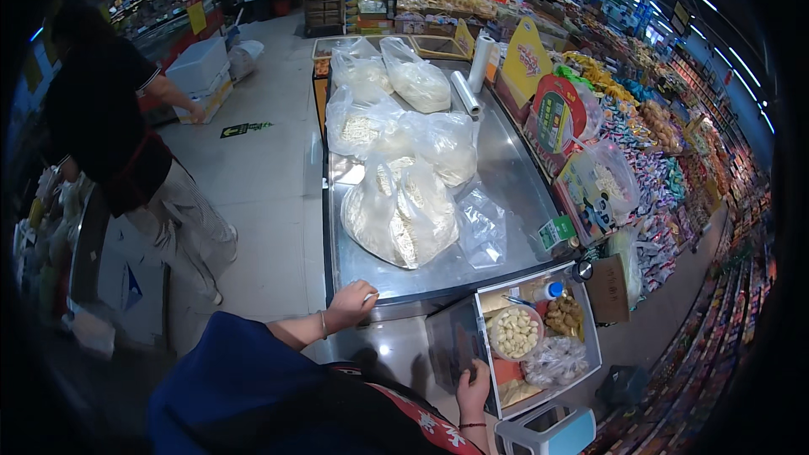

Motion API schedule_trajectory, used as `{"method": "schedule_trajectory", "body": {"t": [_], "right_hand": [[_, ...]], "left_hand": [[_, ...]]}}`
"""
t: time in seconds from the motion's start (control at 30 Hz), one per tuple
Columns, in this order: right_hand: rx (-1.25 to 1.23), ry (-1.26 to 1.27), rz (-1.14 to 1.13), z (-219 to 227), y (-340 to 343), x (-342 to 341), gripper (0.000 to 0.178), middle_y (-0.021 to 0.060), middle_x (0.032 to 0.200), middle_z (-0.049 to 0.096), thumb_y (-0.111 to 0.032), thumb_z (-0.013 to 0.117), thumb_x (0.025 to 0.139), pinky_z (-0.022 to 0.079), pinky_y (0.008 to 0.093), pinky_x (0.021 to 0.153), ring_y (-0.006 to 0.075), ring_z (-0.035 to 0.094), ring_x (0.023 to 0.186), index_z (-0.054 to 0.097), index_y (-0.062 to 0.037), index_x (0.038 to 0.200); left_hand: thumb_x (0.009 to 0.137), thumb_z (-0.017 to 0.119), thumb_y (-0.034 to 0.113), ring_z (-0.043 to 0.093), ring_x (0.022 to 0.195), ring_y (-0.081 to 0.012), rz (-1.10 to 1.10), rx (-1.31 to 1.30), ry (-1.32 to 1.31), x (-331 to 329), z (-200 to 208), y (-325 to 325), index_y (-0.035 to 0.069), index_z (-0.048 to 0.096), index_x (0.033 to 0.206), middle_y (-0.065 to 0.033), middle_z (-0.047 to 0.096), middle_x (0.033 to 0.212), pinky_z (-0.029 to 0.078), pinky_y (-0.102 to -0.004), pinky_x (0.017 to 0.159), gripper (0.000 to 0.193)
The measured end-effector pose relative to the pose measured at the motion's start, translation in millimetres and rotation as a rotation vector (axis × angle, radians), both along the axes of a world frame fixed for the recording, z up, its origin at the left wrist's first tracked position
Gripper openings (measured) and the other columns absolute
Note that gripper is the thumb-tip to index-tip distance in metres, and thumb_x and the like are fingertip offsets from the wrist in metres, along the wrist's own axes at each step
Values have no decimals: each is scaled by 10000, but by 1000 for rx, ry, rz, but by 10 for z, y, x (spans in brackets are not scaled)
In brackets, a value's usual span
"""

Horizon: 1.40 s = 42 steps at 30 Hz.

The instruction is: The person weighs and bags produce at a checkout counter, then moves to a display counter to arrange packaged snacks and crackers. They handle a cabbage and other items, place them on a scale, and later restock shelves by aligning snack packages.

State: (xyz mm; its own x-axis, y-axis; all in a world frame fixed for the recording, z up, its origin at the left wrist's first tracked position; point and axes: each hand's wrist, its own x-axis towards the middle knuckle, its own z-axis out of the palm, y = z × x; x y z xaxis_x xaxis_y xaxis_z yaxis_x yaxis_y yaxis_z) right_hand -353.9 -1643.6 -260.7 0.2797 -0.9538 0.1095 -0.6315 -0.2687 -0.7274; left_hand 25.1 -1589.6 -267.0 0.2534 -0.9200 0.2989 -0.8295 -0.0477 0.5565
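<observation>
Holding left hand half-curled at edge of counter, with bags beyond, likely for reach; right hand beside open box. Cannot tell whether pinching with either.

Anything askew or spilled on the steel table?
No obvious spill. One whitish roll lies on its side beside an upright roll, so it looks tipped; a flat clear bag lies loose near the filled bags.

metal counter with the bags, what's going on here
Someone stands at the counter, the left hand at its near edge and the right hand beside a box with pale cloves inside. Neither hand clearly holds anything. Full bags sit on the counter, untouched. Another person is off to the left.
</observation>
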Motion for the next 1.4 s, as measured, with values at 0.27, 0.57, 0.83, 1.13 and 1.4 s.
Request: {"method": "schedule_trajectory", "body": {"t": [0.27, 0.57, 0.83, 1.13, 1.4], "right_hand": [[197, -112, -37, -193, 804, -1615, 218, 154, 989, 674, -103, 599, 929, 541, 332, 745, 257, 671, 848, 652, 10, 1108], [445, -171, -471, -194, 1861, -3463, 211, 113, 921, 714, -119, 609, 957, 540, 295, 732, 177, 690, 799, 670, 5, 1116], [557, -344, -645, -404, 1894, -4365, 222, 113, 992, 710, -93, 583, 967, 541, 286, 746, 178, 699, 835, 661, 39, 1128], [589, -233, -700, -941, 1203, -6025, 208, 105, 922, 697, -100, 596, 956, 572, 303, 718, 161, 681, 807, 678, 42, 1083], [757, -487, -1025, -1507, 1042, -7050, 220, 45, 693, 652, -126, 614, 946, 478, 293, 592, 142, 614, 627, 654, 14, 782]], "left_hand": [[912, 618, 217, 519, 1177, -384, -297, -57, 158, -2214, 480, -103, 58, 588, 1203, -193, 528, 1294, 412, -450, 1014, 334], [851, 655, 109, 503, 1228, -378, -795, 8, 257, -4599, 480, 51, 70, 614, 1181, -184, 525, 1345, 408, -455, 1035, 335], [860, 635, 111, 481, 1242, -377, -932, 78, 210, -5570, 401, -370, 78, 633, 1138, -175, 513, 1351, 390, -462, 1033, 280], [865, 637, 145, 474, 1233, -374, -930, 119, 214, -6757, 254, -1213, 85, 639, 1081, -165, 525, 1307, 389, -463, 1025, 225], [872, 637, 165, 478, 1245, -354, -936, 134, 107, -7217, 508, -2016, 83, 643, 1080, -146, 540, 1288, 387, -468, 1039, 223]]}}
